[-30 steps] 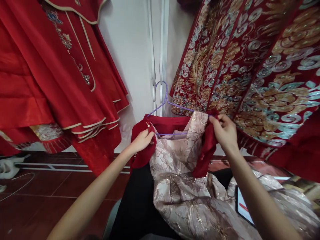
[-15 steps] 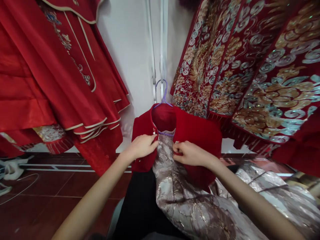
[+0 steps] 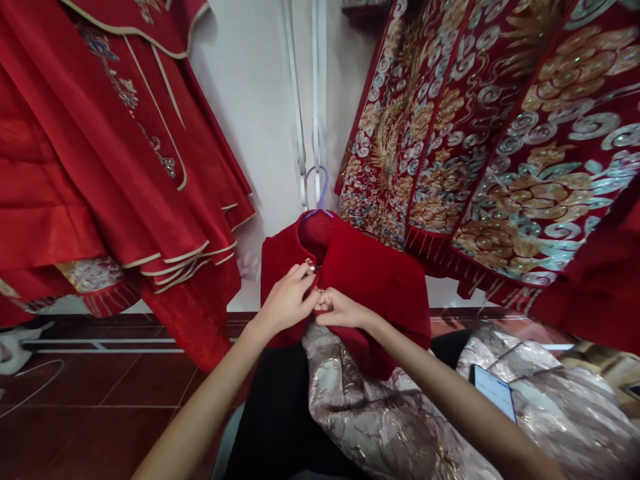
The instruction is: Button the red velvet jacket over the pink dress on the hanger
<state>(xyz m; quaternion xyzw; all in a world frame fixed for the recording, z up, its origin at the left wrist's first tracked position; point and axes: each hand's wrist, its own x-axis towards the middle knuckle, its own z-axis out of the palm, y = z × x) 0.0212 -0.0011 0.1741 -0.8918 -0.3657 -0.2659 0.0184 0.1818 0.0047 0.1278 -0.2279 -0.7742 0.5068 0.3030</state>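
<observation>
The bare left forearm (image 3: 213, 400) and right forearm (image 3: 430, 370) reach forward and converge, bringing the left hand (image 3: 286, 300), back up with fingers bent, close beside the right hand (image 3: 343, 309), its fingers curled inward against the thumb.

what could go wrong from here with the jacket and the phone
The phone lies tilted on the folds of the shiny dress, so a tug on that cloth might send it sliding. The left hand and right hand meet at the red jacket's front opening, where small beads could snag or be strained. Pulling down hard might also shift the jacket on its purple hanger.
</observation>
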